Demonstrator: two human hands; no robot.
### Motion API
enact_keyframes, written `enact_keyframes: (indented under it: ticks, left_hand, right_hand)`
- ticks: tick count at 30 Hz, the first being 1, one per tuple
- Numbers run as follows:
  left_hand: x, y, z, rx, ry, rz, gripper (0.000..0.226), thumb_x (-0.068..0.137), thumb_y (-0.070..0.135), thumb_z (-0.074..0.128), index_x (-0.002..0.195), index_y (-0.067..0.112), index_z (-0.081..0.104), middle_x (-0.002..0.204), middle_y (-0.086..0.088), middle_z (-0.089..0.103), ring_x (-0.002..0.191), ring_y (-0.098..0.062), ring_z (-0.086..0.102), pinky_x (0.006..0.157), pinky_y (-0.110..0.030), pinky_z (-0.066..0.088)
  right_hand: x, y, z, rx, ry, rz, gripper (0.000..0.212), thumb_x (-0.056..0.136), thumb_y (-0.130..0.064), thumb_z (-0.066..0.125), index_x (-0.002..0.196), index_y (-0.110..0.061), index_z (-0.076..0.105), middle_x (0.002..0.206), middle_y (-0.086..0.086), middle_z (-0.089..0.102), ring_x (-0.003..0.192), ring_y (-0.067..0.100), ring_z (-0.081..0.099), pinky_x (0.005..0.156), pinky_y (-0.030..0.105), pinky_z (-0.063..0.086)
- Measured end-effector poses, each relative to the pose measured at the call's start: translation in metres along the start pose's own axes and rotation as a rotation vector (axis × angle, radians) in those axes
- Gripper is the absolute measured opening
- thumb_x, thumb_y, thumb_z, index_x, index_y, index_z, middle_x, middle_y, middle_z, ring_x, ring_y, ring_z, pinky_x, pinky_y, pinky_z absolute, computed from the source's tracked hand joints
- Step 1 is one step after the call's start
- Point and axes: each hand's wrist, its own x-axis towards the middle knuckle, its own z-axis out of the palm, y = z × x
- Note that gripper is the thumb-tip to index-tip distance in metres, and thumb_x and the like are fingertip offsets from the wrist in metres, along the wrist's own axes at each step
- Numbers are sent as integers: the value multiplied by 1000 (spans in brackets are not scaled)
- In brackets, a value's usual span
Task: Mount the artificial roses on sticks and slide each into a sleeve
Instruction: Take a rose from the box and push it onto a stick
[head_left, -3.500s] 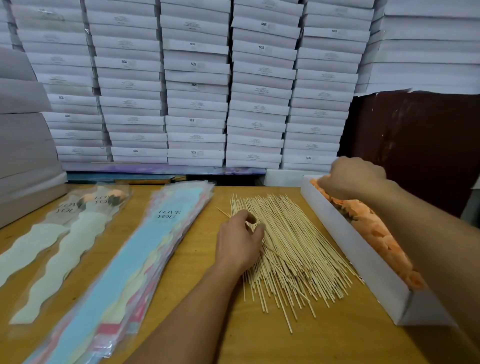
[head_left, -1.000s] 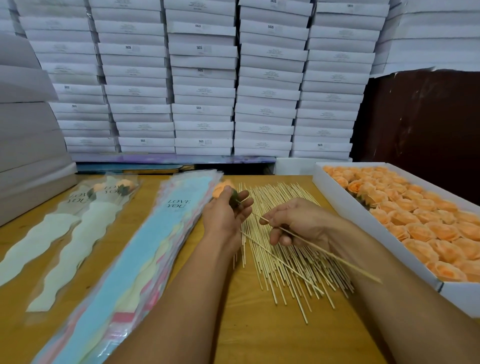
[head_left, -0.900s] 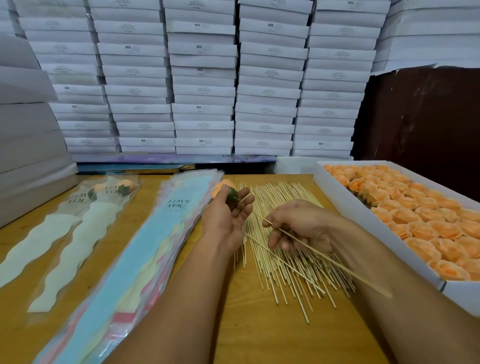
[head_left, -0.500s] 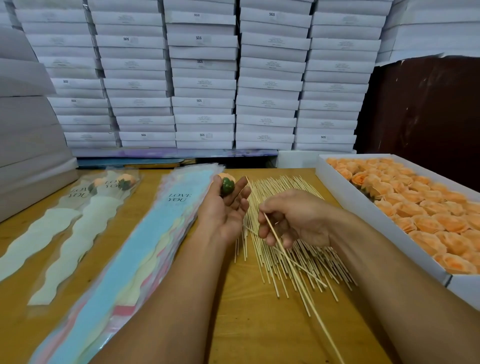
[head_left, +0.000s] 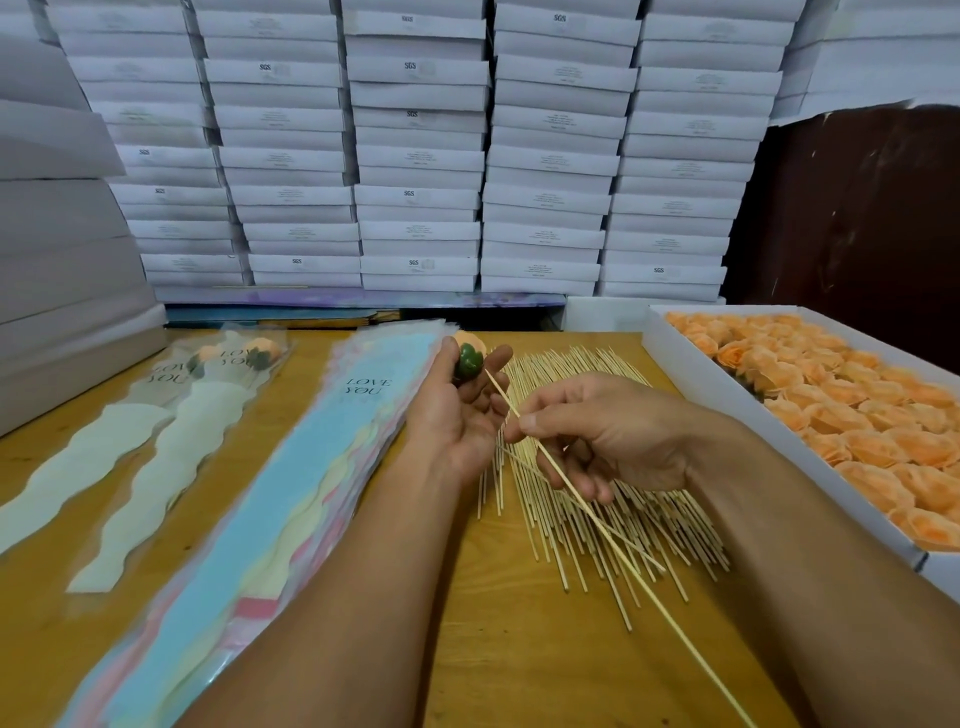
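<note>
**Rose Meets Stick**

Holding an orange rose (head_left: 470, 352) up above the wooden table (head_left: 524, 649), the left hand (head_left: 457, 410) has its thumb and fingers curled round the flower. The rose's green bottom (head_left: 468, 364) faces the person. The right hand (head_left: 608, 431) pinches one thin wooden stick (head_left: 618, 545) between thumb and fingers. The top tip of that stick sits right at the green bottom, just beside the left fingers. I cannot tell if the tip is inside yet. The rest of the stick slants down toward the person, over the table.

Under the right hand lies a big pile of sticks (head_left: 587, 499), spread flat on the table. To the right of the pile is a long white box (head_left: 727, 410) full of orange roses (head_left: 852, 415), packed close together. To the left of the left hand lies a thick stack of sleeves (head_left: 270, 499); the top one is blue and says "LOVE YOU". Farther left lie two clear sleeves with roses inside (head_left: 208, 384), side by side.

Behind the table stand tall piles of flat white boxes (head_left: 421, 156), and more grey ones are on the left. A dark brown wall (head_left: 857, 218) is at the back right.
</note>
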Motion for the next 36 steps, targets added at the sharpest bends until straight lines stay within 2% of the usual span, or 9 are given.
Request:
enact_keyframes:
  ticks: [3,7,12,21,25,31,36]
  left_hand:
    - [0,0,1,5,-7,12,42,101,41,52,100,2,66,95,-10,76,56,-8,61,63,-21,41]
    - [-2,-1,1,7,-11,13,38,100,39,54,108,3,63,96,-12,76,56,-9,62,55,-20,46]
    - [-3,0,1,9,-20,9,37,100,38,55,102,2,65,95,-12,76,56,-10,61,66,-23,43]
    - [-5,0,2,22,-33,-17,38,99,40,56,91,4,68,91,-9,76,55,-9,59,64,-24,41]
    - [-7,0,2,27,-33,-14,37,99,39,56,93,4,68,92,-10,75,56,-9,59,62,-23,45]
    - [-8,0,4,23,-21,-3,36,99,37,56,94,3,68,94,-12,75,59,-9,58,67,-24,40]
    - [-10,0,5,37,-24,-4,34,100,37,56,101,5,64,94,-11,75,57,-9,58,64,-24,43]
  right_hand:
    - [-1,0,1,-30,-5,10,18,105,-15,50,111,-4,63,67,12,65,43,14,55,36,21,43]
    - [0,0,2,-41,-17,20,20,106,-16,48,112,-4,62,70,15,66,45,16,57,37,22,45]
    - [1,1,3,-40,-18,20,20,107,-16,46,111,-6,63,71,15,66,47,17,58,38,22,47]
    - [3,2,4,-43,-16,13,20,107,-17,46,110,-7,63,71,14,66,47,17,59,39,22,48]
    - [3,2,4,-45,-16,18,20,107,-17,46,110,-7,64,71,14,66,47,17,59,39,22,47]
    - [3,2,2,-34,-16,11,21,107,-17,47,110,-6,64,72,15,65,47,17,59,39,23,48]
    - [2,1,3,-42,-13,15,21,107,-16,46,110,-6,64,71,15,65,47,17,58,39,22,48]
